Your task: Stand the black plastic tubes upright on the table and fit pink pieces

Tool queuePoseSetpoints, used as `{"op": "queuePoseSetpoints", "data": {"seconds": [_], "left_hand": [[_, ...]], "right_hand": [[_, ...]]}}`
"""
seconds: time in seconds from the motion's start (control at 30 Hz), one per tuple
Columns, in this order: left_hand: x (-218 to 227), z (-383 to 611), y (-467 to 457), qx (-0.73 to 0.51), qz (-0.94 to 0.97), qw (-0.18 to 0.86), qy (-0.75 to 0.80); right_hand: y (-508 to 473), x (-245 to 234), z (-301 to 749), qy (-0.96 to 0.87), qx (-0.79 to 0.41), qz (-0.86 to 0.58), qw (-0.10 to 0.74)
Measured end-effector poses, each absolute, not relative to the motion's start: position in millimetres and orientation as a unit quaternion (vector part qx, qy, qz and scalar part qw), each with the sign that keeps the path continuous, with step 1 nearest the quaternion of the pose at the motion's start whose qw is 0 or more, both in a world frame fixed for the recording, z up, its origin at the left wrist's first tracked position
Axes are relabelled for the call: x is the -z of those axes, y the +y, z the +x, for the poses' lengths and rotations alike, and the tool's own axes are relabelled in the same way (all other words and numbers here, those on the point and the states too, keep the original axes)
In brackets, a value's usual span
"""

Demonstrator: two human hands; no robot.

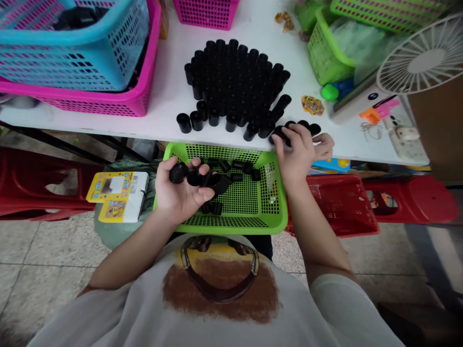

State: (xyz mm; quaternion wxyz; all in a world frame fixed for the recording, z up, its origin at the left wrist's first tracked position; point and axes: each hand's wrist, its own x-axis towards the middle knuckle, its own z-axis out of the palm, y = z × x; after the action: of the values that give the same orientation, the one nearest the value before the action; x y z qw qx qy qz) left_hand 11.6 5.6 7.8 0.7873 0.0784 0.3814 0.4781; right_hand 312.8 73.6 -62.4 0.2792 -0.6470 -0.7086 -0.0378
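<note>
My left hand (175,200) is palm up above the green basket (280,212), its fingers curled round several short black plastic cylinders (195,177). At the table's front edge my right hand (300,149) has its fingers curled over a row of similar black cylinders (314,129), partly hidden beneath it. A dense cluster of hollow black cylinders (231,82) stands on the white table (166,82), mostly upright, with a few tilted at its right side. Loose black cylinders (237,165) lie inside the green basket, which rests below the table edge in front of my body.
Stacked blue (72,58) and pink baskets (141,103) occupy the table's left. At the right are a white fan (423,62), a green basket (325,53) and a yellow wrapper (312,105). Below are yellow-white boxes (125,197) and a red tray (336,207).
</note>
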Motion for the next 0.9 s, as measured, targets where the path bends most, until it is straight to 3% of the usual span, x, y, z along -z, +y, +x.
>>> {"op": "queuePoseSetpoints", "data": {"seconds": [0.1, 0.23, 0.43, 0.57, 0.67, 0.8, 0.9], "left_hand": [[-6, 5, 5, -0.486, 0.079, 0.775, 0.397], [-3, -4, 5, -0.485, 0.105, 0.755, 0.430], [5, -10, 6, -0.474, 0.169, 0.737, 0.452], [8, -7, 5, -0.478, 0.117, 0.765, 0.416], [10, -4, 3, -0.478, 0.092, 0.779, 0.396], [13, -1, 2, -0.478, 0.129, 0.765, 0.412], [14, 0, 3, -0.505, 0.052, 0.778, 0.371]], "right_hand": [[75, 62, 308, -0.635, 0.085, -0.693, 0.330], [58, 51, 292, -0.689, 0.077, -0.655, 0.302], [41, 73, 251, -0.841, -0.199, -0.502, -0.001], [39, 80, 246, -0.826, -0.226, -0.516, -0.025], [23, 62, 245, -0.792, -0.281, -0.538, 0.064], [-15, 31, 226, -0.689, -0.396, -0.498, 0.348], [-34, 19, 210, -0.696, -0.348, -0.479, 0.406]]}}
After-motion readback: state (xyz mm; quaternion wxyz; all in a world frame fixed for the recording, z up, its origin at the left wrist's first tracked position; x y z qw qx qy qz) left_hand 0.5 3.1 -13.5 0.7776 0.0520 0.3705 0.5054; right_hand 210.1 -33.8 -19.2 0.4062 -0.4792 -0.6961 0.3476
